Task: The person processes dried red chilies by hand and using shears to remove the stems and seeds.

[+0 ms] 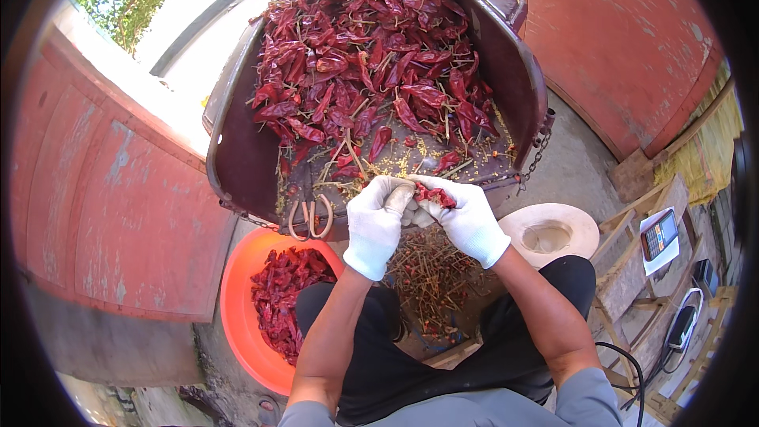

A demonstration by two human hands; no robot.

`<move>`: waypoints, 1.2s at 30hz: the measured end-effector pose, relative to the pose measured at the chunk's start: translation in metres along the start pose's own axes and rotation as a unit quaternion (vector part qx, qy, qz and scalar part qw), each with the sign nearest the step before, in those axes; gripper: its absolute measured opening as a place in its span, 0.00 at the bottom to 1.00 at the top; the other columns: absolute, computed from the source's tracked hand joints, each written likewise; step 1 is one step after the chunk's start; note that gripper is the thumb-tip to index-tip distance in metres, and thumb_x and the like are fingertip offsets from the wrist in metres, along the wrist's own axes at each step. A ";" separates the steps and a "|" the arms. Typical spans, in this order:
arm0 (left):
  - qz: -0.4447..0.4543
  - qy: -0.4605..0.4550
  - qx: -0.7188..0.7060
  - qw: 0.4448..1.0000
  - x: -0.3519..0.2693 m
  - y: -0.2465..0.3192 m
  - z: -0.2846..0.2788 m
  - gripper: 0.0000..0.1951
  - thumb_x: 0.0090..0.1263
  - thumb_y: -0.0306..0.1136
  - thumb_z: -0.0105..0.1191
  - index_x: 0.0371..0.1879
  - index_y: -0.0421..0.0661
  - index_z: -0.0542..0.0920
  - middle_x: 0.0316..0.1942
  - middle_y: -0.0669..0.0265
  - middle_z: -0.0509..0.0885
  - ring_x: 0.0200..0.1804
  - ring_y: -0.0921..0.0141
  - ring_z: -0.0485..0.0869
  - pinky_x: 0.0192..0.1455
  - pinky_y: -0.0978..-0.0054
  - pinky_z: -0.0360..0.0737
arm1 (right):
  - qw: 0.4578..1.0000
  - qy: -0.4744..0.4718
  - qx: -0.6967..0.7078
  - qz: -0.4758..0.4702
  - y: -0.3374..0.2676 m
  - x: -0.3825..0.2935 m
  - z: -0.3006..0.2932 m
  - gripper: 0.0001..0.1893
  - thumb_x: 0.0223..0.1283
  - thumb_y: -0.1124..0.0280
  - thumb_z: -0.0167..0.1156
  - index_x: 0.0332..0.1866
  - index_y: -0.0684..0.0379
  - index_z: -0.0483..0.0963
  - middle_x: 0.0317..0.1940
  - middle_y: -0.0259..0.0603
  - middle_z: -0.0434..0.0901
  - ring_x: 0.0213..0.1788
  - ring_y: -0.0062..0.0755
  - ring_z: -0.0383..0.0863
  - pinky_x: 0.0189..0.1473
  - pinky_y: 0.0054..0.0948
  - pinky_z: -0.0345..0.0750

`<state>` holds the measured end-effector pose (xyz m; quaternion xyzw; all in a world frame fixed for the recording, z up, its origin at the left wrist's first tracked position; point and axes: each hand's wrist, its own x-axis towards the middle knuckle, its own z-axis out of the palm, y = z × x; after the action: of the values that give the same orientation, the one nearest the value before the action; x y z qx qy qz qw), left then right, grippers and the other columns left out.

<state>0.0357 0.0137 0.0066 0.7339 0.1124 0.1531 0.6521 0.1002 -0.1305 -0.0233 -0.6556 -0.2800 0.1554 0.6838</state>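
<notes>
Both hands wear white knit gloves and meet at the near edge of a metal cart bed (234, 148). My right hand (459, 210) is closed on a dried red chili pepper (436, 196). My left hand (382, 213) has thumb and fingers pinched together against the right fingertips; whether a stem is between them is hidden. A large heap of dried red chilies (367, 53) fills the cart bed, with loose seeds and stems near its open end. Scissors (310, 216) with looped handles hang at the cart's edge, left of my left hand.
An orange plastic basin (237, 308) holding red chili pieces (281, 302) stands at lower left. Cut stems (436, 273) lie below my hands, between the knees. A pale hat (575, 237) lies right of them. A wooden rack (622, 284) bears a phone-like device (659, 234). Red metal doors flank the cart.
</notes>
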 end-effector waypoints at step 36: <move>0.010 0.077 0.040 0.996 0.033 0.001 0.010 0.10 0.66 0.21 0.63 0.44 0.36 0.82 0.36 0.67 0.86 0.35 0.80 0.82 0.39 0.81 0.79 | 0.966 0.091 0.221 0.099 -0.020 0.011 -0.024 0.13 0.68 0.77 0.61 0.56 0.64 0.79 0.39 0.31 0.83 0.36 0.15 0.77 0.39 0.19 0.77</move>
<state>0.0699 0.0166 0.0087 0.7467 0.1612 0.2110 0.6099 0.1200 -0.1448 -0.0013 -0.5240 -0.1093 0.2199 0.8155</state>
